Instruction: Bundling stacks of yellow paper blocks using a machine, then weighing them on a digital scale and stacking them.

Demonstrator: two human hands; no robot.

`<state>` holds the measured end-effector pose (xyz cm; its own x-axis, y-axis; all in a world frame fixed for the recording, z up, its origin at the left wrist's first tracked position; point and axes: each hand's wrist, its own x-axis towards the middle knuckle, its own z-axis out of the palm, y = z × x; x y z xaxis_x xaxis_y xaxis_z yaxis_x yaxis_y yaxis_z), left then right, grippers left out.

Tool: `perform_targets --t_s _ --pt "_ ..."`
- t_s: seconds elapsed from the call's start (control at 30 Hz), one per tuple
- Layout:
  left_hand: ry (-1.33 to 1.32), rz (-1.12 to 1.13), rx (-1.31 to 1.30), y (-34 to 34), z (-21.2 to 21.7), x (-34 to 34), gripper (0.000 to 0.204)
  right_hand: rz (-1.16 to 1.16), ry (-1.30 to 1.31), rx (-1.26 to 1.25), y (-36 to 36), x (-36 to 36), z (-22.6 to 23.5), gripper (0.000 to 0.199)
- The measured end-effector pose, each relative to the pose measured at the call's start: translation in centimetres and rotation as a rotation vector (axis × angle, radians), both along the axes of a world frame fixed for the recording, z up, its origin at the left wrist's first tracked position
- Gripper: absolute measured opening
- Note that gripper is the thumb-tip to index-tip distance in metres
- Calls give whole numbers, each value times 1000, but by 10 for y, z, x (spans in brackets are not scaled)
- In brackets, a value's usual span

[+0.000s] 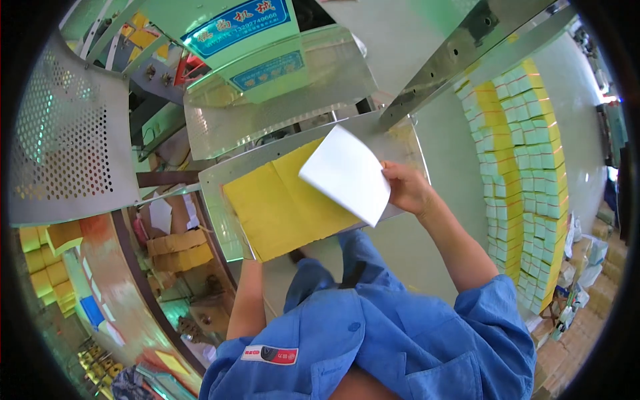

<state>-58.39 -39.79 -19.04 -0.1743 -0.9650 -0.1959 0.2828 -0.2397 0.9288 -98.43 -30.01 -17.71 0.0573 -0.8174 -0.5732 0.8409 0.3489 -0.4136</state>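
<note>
Our right hand (407,188) fingers pinch white sheet (347,175), lifting it clear | left hand hidden under yellow sheets (283,207), fingers untellable, supporting them on metal tray (220,175)

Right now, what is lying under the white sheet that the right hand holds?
Under the white sheet held by the right hand lies a yellow sheet stack on a metal tray. The part beneath is covered.

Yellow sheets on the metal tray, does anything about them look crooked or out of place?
Mostly tidy. The yellow sheets lie flat on the metal tray, but the white sheet on top sits skewed, one corner lifted in the right hand. The left hand is hidden under the tray.
</note>
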Motion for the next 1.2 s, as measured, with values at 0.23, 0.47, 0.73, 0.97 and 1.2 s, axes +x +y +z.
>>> perform_targets --t_s 0.23,0.47,0.73,0.97,1.2 --pt "-82 -32 51 6 -3 -1 53 -37 -137 154 10 2 -41 18" --pt "-45 -84 101 5 -9 0 53 371 576 308 -4 10 -27 20" --pt "-105 -174 179 0 3 -5 54 262 1386 182 2 45 -26 30" --pt "-270 -322 106 -2 13 3 56 361 1687 68 -2 57 7 28" --pt "13 -203 365 -3 25 -7 54 346 1467 -100 -11 39 -1 22"
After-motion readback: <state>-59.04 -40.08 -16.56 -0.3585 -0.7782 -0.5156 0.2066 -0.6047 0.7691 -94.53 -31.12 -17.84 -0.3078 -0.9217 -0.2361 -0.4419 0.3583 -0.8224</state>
